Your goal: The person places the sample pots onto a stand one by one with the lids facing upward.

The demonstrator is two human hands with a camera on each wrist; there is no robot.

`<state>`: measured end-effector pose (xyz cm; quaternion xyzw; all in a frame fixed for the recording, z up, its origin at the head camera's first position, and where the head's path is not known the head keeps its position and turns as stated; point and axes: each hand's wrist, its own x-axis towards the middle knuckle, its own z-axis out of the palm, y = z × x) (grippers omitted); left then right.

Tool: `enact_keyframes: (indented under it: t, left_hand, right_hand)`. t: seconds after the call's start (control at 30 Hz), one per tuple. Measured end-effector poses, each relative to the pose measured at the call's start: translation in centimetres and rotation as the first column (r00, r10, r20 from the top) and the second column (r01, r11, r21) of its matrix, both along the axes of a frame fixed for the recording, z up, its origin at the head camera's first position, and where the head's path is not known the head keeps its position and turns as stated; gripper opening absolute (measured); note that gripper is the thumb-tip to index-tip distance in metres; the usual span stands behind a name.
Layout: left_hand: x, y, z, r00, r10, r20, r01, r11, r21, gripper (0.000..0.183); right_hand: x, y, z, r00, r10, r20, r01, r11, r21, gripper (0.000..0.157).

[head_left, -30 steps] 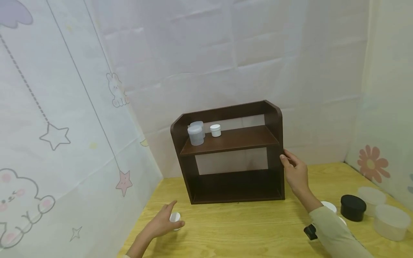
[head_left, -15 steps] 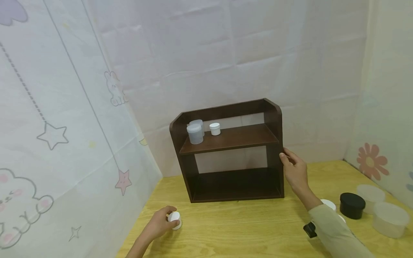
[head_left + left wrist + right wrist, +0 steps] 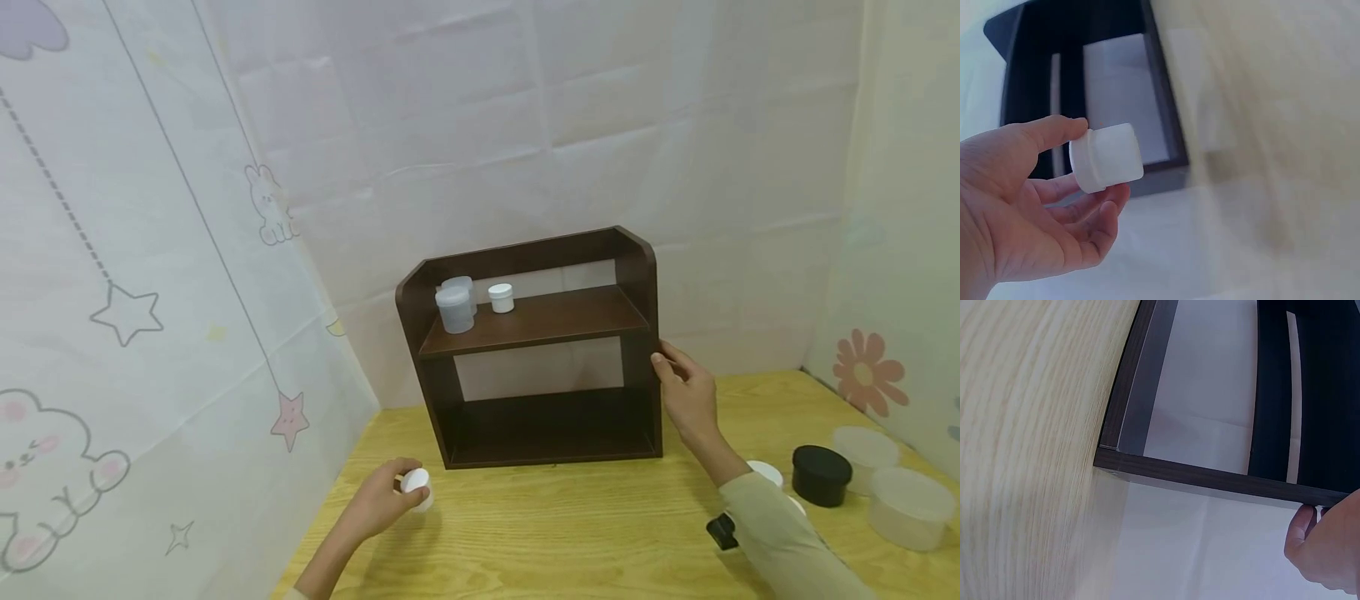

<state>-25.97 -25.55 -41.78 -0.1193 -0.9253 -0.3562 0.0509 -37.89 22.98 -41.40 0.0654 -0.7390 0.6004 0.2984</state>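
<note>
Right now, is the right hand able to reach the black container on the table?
Probably yes: the right hand touches the shelf unit, and nothing lies over the black container, near the same arm's sleeve.

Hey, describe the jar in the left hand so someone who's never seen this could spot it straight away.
On the yellow wooden table stands a dark brown two-level shelf; look in front of its lower left corner. There the left hand pinches a small white jar. A lookalike jar stands on the upper board, but this one alone is in a hand.
</note>
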Motion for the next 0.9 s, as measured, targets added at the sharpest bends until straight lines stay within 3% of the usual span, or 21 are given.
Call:
enact_keyframes:
  t: [0.13,0.37,0.53,0.6,0.73,0.9]
  left_hand:
    - [-0.1,1.6,2.0,0.996,-0.037,-0.082,0.034,0.999,-0.036,0.048]
    - [0.5,5.9,6.4,0.979,-0.119,-0.164,0.104,0.99,-0.096,0.046]
    - [0.3,9.2,10.0,0.945,-0.199,-0.26,0.179,0.979,-0.099,0.042]
    - [-0.3,10.4,11.6,0.926,-0.22,-0.305,0.199,0.975,-0.098,0.041]
    - [-2.2,12.5,14.4,0.897,-0.203,-0.392,0.175,0.979,-0.107,0.043]
    - [-5.8,14.4,16.8,0.898,-0.115,-0.424,0.108,0.993,-0.04,0.046]
  right_hand:
    - [-0.1,0.0,0.1,1.0,0.002,-0.01,-0.002,1.0,0.007,0.052]
    - [-0.1,0.0,0.1,1.0,0.014,-0.016,-0.014,1.0,-0.008,0.052]
    - [-0.2,0.0,0.1,1.0,0.016,-0.018,-0.016,1.0,-0.022,0.052]
    - [-0.2,0.0,0.1,1.0,0.015,-0.017,-0.016,1.0,-0.022,0.052]
    - [-0.1,0.1,0.2,1.0,0.013,-0.012,-0.013,1.0,-0.013,0.052]
    - [-0.1,0.2,-0.1,1.0,0.009,-0.007,-0.009,1.0,0.003,0.052]
